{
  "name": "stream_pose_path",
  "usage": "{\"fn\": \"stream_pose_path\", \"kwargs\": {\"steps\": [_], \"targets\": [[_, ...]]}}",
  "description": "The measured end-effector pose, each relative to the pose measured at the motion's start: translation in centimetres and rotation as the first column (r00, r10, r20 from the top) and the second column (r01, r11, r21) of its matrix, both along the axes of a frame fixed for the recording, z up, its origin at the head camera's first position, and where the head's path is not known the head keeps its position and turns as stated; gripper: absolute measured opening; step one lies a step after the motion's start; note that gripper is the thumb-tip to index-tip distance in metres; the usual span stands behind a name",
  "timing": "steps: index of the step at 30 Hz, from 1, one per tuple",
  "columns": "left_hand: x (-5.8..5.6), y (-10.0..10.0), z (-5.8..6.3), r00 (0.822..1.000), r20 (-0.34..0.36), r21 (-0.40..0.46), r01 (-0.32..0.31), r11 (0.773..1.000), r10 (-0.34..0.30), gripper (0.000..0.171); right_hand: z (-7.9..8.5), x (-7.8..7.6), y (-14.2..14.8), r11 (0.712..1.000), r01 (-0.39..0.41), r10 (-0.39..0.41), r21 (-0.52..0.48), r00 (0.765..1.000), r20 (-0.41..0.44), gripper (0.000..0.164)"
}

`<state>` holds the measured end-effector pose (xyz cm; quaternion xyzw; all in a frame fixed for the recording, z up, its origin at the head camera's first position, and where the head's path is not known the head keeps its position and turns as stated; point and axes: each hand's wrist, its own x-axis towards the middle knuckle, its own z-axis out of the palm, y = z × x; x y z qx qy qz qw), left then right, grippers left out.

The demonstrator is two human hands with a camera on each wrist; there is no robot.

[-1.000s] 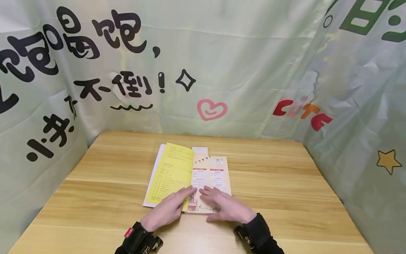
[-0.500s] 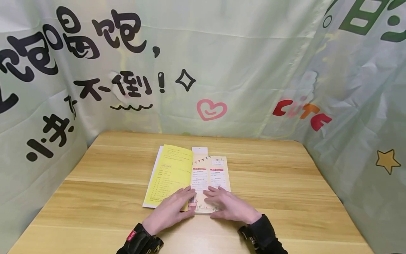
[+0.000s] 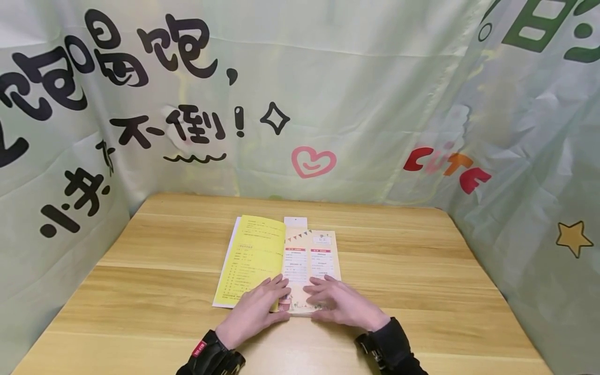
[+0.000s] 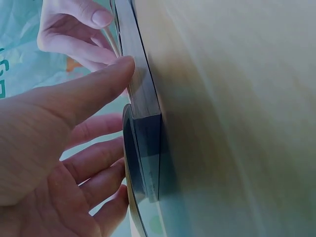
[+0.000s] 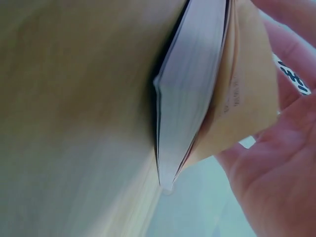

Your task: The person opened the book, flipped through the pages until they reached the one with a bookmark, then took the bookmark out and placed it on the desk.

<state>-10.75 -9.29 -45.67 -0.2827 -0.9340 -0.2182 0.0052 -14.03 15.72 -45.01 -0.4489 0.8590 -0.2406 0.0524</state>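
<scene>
An open book (image 3: pixel 309 291) lies flat, with a yellow page (image 3: pixel 255 250) turned to the left and a cream contents page (image 3: pixel 300 271) on the right. My left hand (image 3: pixel 255 310) rests on the lower yellow page by the fold. In the left wrist view, its thumb lies against the edge of the page block (image 4: pixel 140 84). My right hand (image 3: pixel 347 307) is over the lower right page, fingers bent and thumb near the bottom edge. In the right wrist view, a raised page corner (image 5: pixel 247 108) stands off the block and hides part of that hand's fingers.
A white tab (image 3: pixel 295 222) sticks out beyond the book's top edge. The wooden table (image 3: pixel 412 260) spreads around the book. Behind and beside it hangs a pale green cloth (image 3: pixel 365 104) printed with lettering, a heart and a star. Both wrists wear black bands.
My right hand has shifted slightly to the right. The left thumb has come across to the book's bottom edge. The yellow page's top edge sits slightly lower.
</scene>
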Motion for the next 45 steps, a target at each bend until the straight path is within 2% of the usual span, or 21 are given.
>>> {"fn": "stream_pose_path", "kwargs": {"steps": [8,13,20,25,30,36,39,43,45], "targets": [[-0.05,-0.05,-0.22,1.000,-0.017,0.024,0.006,1.000,-0.006,0.049,0.03,0.18,0.09,0.999,-0.011,0.009,-0.052,1.000,-0.029,0.024],[-0.20,-0.12,-0.36,1.000,-0.022,0.048,0.022,0.999,-0.021,0.040,0.02,0.18,0.27,0.995,-0.007,0.002,-0.104,0.999,-0.047,0.022],[-0.27,-0.26,-0.41,0.999,-0.004,0.058,0.035,0.998,-0.035,0.031,-0.02,-0.15,0.31,0.980,-0.038,0.007,-0.196,0.988,-0.154,0.018],[-0.11,-0.40,-0.34,0.998,-0.031,0.045,0.051,0.998,-0.049,0.032,0.23,-0.30,0.14,0.966,-0.057,-0.010,-0.253,0.967,-0.253,0.020],[0.09,-0.51,-0.25,0.995,-0.077,0.036,0.066,0.997,-0.063,0.029,0.36,-0.37,-0.02,0.945,-0.061,-0.045,-0.320,0.948,-0.314,0.022],[0.17,-0.55,-0.21,0.993,-0.100,0.030,0.072,0.997,-0.069,0.029,0.40,-0.59,0.05,0.921,-0.052,-0.110,-0.387,0.916,-0.385,0.024],[0.07,-0.38,-0.21,0.990,-0.123,0.045,0.077,0.996,-0.071,0.021,0.43,-0.66,0.06,0.910,-0.061,-0.131,-0.411,0.897,-0.423,0.028],[-0.05,-0.03,-0.14,0.987,-0.147,0.074,0.079,0.994,-0.068,0.007,0.55,-0.68,-0.06,0.885,-0.073,-0.179,-0.460,0.859,-0.480,0.034],[-0.05,0.12,-0.11,0.987,-0.152,0.084,0.072,0.994,-0.059,0.008,0.65,-0.69,-0.16,0.869,-0.070,-0.217,-0.489,0.836,-0.504,0.038]]}}
